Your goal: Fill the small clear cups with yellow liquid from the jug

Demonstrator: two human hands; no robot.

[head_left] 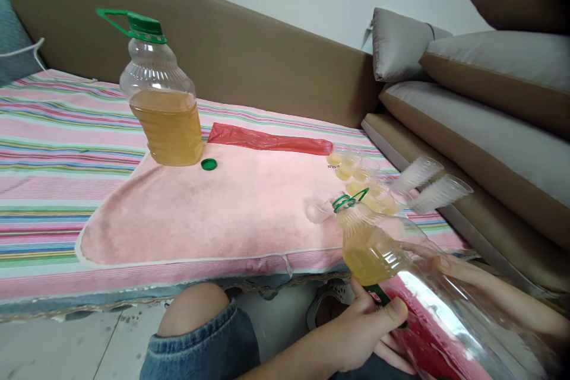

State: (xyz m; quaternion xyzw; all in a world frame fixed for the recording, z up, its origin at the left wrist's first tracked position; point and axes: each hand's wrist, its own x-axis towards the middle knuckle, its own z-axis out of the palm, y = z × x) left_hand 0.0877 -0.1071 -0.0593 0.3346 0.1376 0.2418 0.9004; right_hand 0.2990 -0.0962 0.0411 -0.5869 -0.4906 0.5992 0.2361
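A large clear plastic bottle is tilted, its neck pointing up and left, with yellow liquid gathered near the shoulder. My left hand grips it from below, thumb by the dark green and red label. Partly seen through the plastic, my right hand holds the bottle's far side. The open mouth with a green ring is beside a clear plastic cup; I cannot tell whether liquid is flowing. Behind the bottle, several cups with yellow liquid stand close together.
Another big bottle of yellow liquid with a green handle stands at left. Nearby lie a green cap and a red plastic bag. Two stacks of clear cups lie at right, next to piled cushions. A pink cloth covers the striped bed.
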